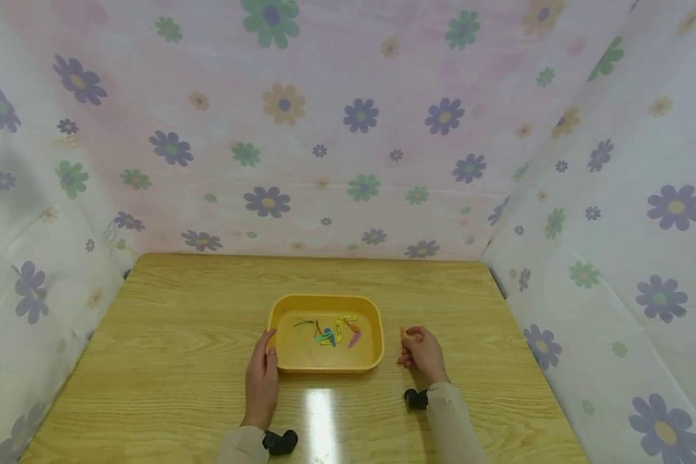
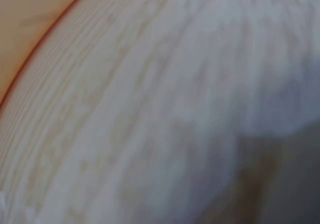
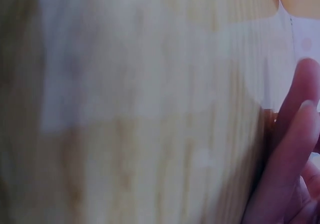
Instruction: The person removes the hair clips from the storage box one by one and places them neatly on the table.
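A yellow tray (image 1: 325, 368) stands on the wooden table. Inside it lie several small coloured hair clips, among them a pink one (image 1: 355, 339), an orange one (image 1: 352, 327) and a blue one (image 1: 330, 336). My left hand (image 1: 261, 380) grips the tray's left side, with fingertips at the rim. To the right of the tray, just above or on the table, my right hand (image 1: 425, 353) pinches a small orange hair clip (image 1: 403, 332) between thumb and finger. In the right wrist view, the fingers (image 3: 295, 144) partly hide that clip. The left wrist view catches only the tray's edge (image 2: 37, 46).
Wood-grain table (image 1: 180, 322) surrounds the tray. Flowered cloth (image 1: 325, 161) hangs behind the table and along both sides. Each wrist carries a black camera, the left one (image 1: 281, 443) and the right one (image 1: 415, 399) both low over the table.
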### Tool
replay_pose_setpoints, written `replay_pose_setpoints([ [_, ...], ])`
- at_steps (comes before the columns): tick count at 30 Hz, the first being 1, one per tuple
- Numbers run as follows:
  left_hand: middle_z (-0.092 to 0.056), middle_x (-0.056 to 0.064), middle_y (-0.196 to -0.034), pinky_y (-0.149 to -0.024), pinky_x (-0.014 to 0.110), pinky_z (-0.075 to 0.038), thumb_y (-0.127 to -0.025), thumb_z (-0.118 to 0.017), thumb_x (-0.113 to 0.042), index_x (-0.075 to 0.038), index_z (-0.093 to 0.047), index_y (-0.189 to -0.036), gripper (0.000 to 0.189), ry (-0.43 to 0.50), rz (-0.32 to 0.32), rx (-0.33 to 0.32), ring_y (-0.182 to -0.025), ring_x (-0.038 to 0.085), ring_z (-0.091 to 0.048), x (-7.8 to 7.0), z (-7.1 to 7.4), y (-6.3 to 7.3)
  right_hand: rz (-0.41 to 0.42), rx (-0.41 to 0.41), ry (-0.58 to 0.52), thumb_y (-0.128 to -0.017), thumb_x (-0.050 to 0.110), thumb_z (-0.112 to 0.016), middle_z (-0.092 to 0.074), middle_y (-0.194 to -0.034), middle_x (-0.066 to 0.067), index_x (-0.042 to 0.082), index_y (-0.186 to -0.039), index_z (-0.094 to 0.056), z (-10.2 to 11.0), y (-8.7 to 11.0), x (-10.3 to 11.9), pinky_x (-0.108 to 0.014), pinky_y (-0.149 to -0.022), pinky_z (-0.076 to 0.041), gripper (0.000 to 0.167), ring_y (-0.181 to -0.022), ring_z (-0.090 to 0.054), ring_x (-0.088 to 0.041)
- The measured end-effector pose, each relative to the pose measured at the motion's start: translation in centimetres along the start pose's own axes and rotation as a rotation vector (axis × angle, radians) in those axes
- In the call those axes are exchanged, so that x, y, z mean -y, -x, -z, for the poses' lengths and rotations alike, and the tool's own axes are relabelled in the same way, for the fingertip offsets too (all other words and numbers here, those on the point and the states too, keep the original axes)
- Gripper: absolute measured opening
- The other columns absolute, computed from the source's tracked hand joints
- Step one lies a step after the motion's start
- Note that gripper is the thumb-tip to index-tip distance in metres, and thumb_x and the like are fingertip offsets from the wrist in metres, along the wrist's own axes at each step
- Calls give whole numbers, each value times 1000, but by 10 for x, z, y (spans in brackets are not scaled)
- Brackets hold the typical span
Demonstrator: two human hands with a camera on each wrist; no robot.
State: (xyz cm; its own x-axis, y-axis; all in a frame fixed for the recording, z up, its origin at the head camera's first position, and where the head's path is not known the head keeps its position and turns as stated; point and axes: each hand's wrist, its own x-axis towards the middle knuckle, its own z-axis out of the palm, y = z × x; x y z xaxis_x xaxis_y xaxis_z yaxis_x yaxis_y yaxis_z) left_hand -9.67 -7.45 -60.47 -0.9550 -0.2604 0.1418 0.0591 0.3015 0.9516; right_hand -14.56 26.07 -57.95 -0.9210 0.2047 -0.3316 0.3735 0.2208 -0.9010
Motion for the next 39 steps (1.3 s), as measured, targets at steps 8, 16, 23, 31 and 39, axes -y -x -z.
replay_pose_setpoints([
  [8,-34,-11,-138,-97,43,-30,-96,-38,-29,-33,-43,-129,34,13,12,-4,-126,12,-30,2,-1,0,-5,-16,-67,-91,15,-48,-60,-71,-15,0,-115,-48,1,-2,-5,-33,-46,-49,28,-54,-62,-25],
  [16,-34,-12,-137,-96,43,-31,-96,-38,-31,-33,-43,-130,35,13,2,-1,-124,12,-33,1,2,-4,37,-67,-73,-89,15,-48,-58,-68,-10,2,-115,-49,0,-5,-5,-25,-40,-39,30,-47,-54,-16],
  [23,-35,-15,-136,-84,31,-37,-95,-37,-35,-32,-45,-129,35,24,4,-5,-104,8,-44,2,3,-1,57,-101,-134,-89,13,-47,-51,-66,-7,-1,-114,-49,1,-1,-10,-24,-39,-36,28,-44,-43,-11],
  [31,-36,-14,-136,-84,33,-37,-95,-37,-35,-33,-45,-129,35,23,-5,-11,-104,9,-45,4,1,-2,62,-134,-90,-91,19,-47,-53,-69,-7,4,-115,-52,0,3,-5,-22,-39,-32,29,-43,-39,-8],
  [39,-36,-14,-136,-87,34,-36,-95,-37,-34,-33,-45,-129,35,14,-3,-8,-105,8,-43,5,1,-1,117,-111,-108,-92,20,-46,-52,-72,-15,4,-115,-55,-5,6,9,-24,-42,-35,29,-48,-41,-11],
])
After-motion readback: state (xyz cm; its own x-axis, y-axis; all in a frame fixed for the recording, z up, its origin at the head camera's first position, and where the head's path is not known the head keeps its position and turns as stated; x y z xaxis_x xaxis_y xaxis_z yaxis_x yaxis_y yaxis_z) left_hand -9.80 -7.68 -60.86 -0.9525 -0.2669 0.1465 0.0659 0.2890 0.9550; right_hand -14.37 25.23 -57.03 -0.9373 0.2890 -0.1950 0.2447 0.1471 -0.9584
